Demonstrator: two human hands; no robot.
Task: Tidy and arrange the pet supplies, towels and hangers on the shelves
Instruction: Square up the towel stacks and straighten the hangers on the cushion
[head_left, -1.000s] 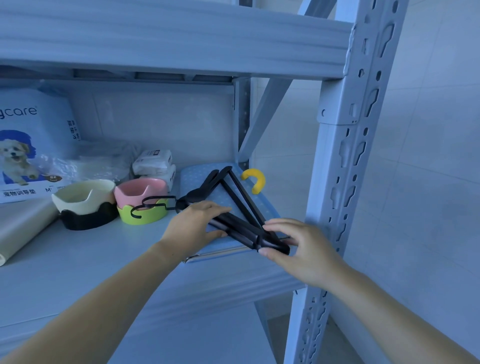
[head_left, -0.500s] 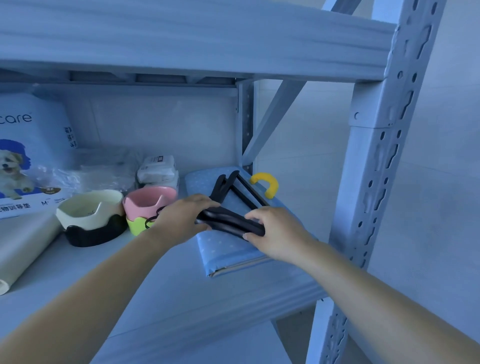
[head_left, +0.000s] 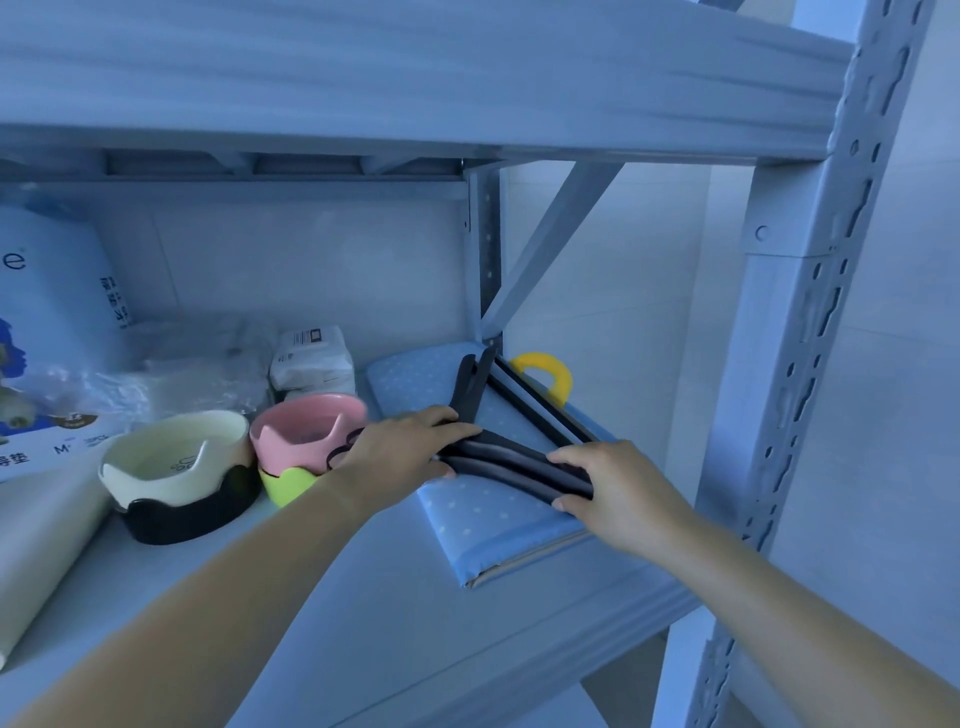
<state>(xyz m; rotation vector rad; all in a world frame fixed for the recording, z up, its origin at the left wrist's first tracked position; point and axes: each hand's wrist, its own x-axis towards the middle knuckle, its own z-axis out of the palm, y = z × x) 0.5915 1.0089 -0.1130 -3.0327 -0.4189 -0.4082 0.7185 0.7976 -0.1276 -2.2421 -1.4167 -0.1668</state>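
A stack of black hangers (head_left: 511, 460) lies on a folded blue dotted towel (head_left: 483, 525) at the right end of the shelf (head_left: 374, 623). My left hand (head_left: 402, 452) grips the stack's left end, thumb under and fingers over it. My right hand (head_left: 613, 493) grips the right end of the same stack. The hangers' hooks (head_left: 345, 452) reach left toward a pink bowl (head_left: 306, 428). A yellow ring-shaped item (head_left: 545, 369) sticks up behind the towel.
The pink bowl sits in a green one (head_left: 285, 486); left of them a cream bowl (head_left: 171, 457) sits in a black one (head_left: 182, 514). Wipe packs (head_left: 311, 358), clear bags (head_left: 171, 379) and a pet pad bag (head_left: 47, 332) stand behind. A shelf upright (head_left: 769, 415) rises at right.
Both hands have slid the hanger stack further back onto the towel and squared it. My head has moved closer, and the right hand now sits nearer the towel's middle.
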